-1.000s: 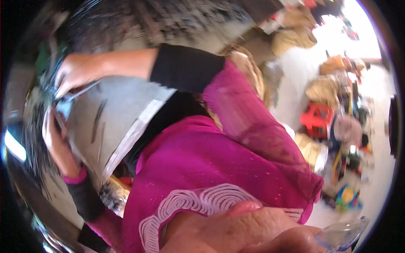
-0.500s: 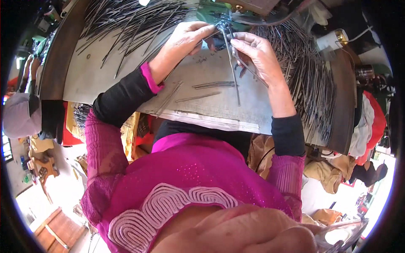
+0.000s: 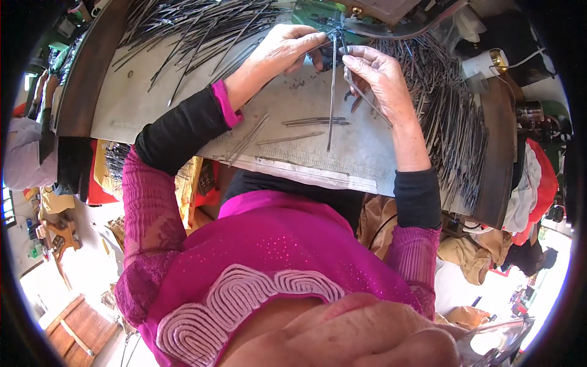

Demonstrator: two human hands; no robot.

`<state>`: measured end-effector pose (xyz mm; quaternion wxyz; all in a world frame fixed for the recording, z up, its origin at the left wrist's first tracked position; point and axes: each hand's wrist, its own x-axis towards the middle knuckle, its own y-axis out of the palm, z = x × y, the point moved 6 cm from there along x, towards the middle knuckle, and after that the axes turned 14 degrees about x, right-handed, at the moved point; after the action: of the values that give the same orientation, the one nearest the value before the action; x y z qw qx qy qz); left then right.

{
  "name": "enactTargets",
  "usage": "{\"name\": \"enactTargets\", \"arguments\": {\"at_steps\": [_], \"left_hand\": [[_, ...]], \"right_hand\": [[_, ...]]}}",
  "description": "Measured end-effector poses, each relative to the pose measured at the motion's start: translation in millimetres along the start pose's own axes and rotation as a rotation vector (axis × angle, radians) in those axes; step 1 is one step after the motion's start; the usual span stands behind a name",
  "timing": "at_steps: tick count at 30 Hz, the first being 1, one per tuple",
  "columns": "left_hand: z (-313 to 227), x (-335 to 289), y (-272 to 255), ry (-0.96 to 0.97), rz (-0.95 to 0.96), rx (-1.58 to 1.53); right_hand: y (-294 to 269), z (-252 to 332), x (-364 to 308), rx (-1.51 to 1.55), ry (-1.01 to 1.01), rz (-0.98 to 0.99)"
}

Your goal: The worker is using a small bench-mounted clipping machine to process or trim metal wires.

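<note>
My right hand (image 3: 380,74) pinches a thin dark metal rod (image 3: 367,98) between thumb and fingers; its lower end reaches back along my wrist. My left hand (image 3: 288,50) is closed, its fingertips drawn together beside a small blue-lit metal fixture (image 3: 335,30) at the table's far side. What those fingers hold is too small to make out. Between my hands a long thin rod (image 3: 331,92) slants from the fixture toward me over the metal tabletop (image 3: 208,116). A few loose rods (image 3: 315,122) lie nearer to me.
A heap of thin dark rods (image 3: 202,30) spreads over the far left of the table, and another dense heap (image 3: 446,122) covers the right. A small white lamp-like thing (image 3: 483,64) with a cord stands at the far right. Brown raised edges (image 3: 79,85) bound the table.
Both hands have shifted slightly to the right and away from me in the picture. The long rod between them now hangs straighter, its near end swung left. Both hands keep their closed shape.
</note>
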<state>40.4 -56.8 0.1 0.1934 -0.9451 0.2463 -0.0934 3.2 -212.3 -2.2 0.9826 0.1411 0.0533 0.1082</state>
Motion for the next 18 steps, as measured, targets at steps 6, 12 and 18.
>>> {"name": "enactTargets", "arguments": {"at_steps": [6, 12, 18], "left_hand": [[-0.8, -1.2, -1.7, -0.014, 0.012, -0.023], [-3.2, -1.9, 0.2, -0.065, 0.122, -0.171], [-4.8, -0.5, -2.3, -0.076, 0.07, -0.091]], "right_hand": [[0.2, 1.4, 0.8, -0.147, -0.025, -0.01], [-5.9, -3.7, 1.5, 0.018, 0.046, -0.012], [1.2, -5.0, -0.3, -0.03, 0.115, 0.028]]}}
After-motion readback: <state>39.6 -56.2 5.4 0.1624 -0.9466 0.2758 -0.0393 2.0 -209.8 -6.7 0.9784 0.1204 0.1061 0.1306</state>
